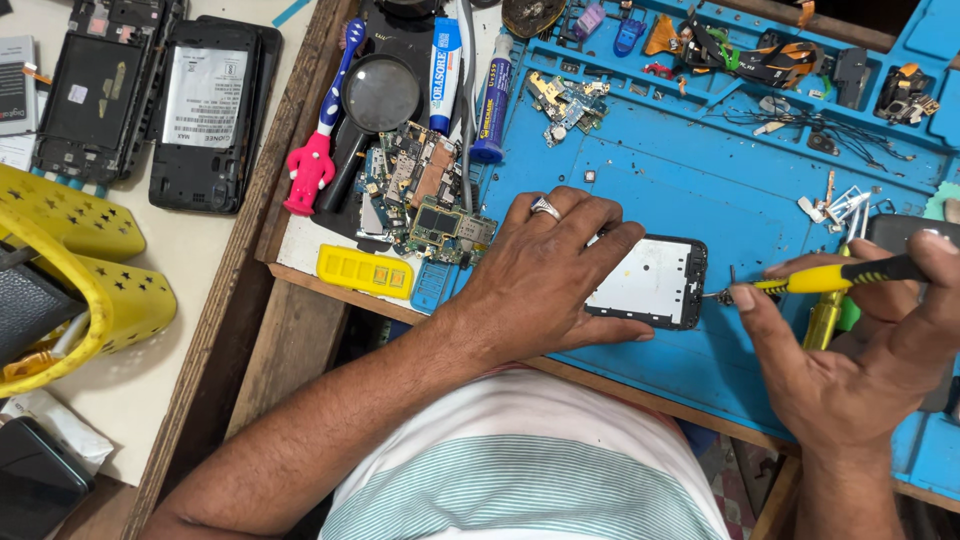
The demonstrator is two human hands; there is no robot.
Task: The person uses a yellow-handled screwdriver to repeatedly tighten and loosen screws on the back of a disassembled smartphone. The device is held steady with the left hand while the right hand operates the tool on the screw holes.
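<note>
From up here I see my left hand point(545, 270) spread flat over the left end of an opened phone frame point(650, 282), which lies face-up on the blue work mat point(640, 165) near the front edge of the counter point(300, 330); I judge the palm is there to pin the frame so it cannot slide while the tool works at its other end. The fingers point(610, 245) of that hand are extended and pressing, not curled around anything, with the thumb along the frame's lower edge. My right hand point(860, 340) is closed on a yellow-and-black screwdriver point(840, 277), held low and nearly level, its tip point(718, 294) just beside the frame's right edge; whether it touches I cannot tell. So the frame sits between my two hands, under the left one and just off the tool's point. Loose circuit boards point(425, 190), a magnifying glass point(378, 95) and two glue tubes point(445, 70) are parked above and to the left, well apart from the hands, probably to keep the working patch free. Small screws and metal bits point(835, 205) lie scattered on the mat above my right hand.
</note>
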